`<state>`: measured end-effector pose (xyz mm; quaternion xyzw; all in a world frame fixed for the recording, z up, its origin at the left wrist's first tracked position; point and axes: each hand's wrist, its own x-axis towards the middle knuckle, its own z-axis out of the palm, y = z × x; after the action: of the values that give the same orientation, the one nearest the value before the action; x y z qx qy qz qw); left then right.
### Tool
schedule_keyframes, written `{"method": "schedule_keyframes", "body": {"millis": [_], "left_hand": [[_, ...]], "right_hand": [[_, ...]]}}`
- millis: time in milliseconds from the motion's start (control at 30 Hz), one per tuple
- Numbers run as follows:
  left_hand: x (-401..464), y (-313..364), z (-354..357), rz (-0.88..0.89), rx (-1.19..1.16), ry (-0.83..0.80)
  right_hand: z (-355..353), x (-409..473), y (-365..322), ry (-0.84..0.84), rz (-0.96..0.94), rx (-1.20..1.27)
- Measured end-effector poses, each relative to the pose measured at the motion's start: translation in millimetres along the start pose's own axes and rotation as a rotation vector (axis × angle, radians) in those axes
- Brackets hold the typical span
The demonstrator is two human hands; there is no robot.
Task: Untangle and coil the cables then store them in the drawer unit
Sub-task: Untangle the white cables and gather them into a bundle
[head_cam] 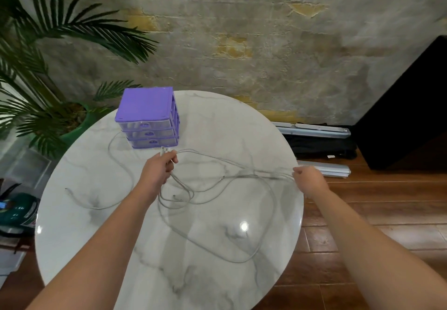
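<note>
My left hand (158,168) sits just past the middle of the round marble table (217,273), fingers curled round a bunch of white cables (242,176), with a couple of plug ends poking up out of my fist toward twelve o'clock. My right hand (308,180) is out at about three o'clock, at the table's rim, fingers folded in and pinching the strands that run taut between my two hands. How many cables there are I cannot tell for certain; they cross and loop too much, though I can count at least three loose ends lying on the marble: one at nine o'clock, one just below my left hand, one between my hands. A big slack loop hangs down toward five o'clock, and another thin one curls out at ten o'clock beside the drawer unit (148,118). There is one drawer unit, purple, at eleven o'clock on the table, with three clear drawers, all pushed in, each with a small purple handle. Off the table at ten o'clock stands one palm plant (48,68) in a green pot. At two o'clock on the wooden floor lie two grey metal rails (314,131). No writing is clear enough for me to read.
</note>
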<state>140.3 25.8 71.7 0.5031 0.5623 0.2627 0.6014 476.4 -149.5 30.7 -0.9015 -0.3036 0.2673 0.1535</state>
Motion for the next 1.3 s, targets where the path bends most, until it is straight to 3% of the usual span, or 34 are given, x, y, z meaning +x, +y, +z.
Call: {"method": "schedule_keyframes", "body": {"millis": [67,200,367,500,667,800,900,1000,1133,1200,1300], "left_hand": [[-3.2,7.4,6.6,0.01,0.024,-0.062],[-7.8,23.3,19.8,0.022,0.067,-0.184],[-15.1,37.1,32.7,0.03,0.148,-0.335],[-18.0,43.1,36.7,0.003,0.12,-0.382],[-12.5,44.2,29.8,-0.025,0.04,-0.345],[-16.7,29.7,42.0,0.001,0.203,-0.398],[-16.7,21.9,49.9,0.048,0.217,-0.326],[-10.6,18.8,44.7,0.071,0.053,-0.169],[-3.6,23.6,30.9,-0.006,-0.5,-0.093],[-0.7,28.2,24.3,-0.055,-0.743,-0.099],[2.6,34.0,18.7,-0.112,-0.999,-0.117]], "right_hand": [[12.5,-4.7,-17.7,0.057,-0.027,0.019],[39.5,-33.3,-86.4,0.18,-0.362,0.23],[52.7,-68.8,-159.0,0.12,-0.61,0.384],[54.3,-76.8,-167.6,0.133,-0.532,0.251],[42.5,-67.6,-134.6,0.274,-0.422,0.073],[34.6,-52.5,-113.2,0.31,-0.368,0.192],[30.2,-38.0,-97.9,0.336,-0.362,0.223],[25.8,-24.8,-77.4,0.309,-0.322,0.061],[37.0,-21.4,-69.8,0.201,-0.214,-0.23],[45.6,-30.2,-85.8,0.189,-0.262,-0.138],[63.0,-60.0,-123.7,0.078,-0.512,0.117]]}}
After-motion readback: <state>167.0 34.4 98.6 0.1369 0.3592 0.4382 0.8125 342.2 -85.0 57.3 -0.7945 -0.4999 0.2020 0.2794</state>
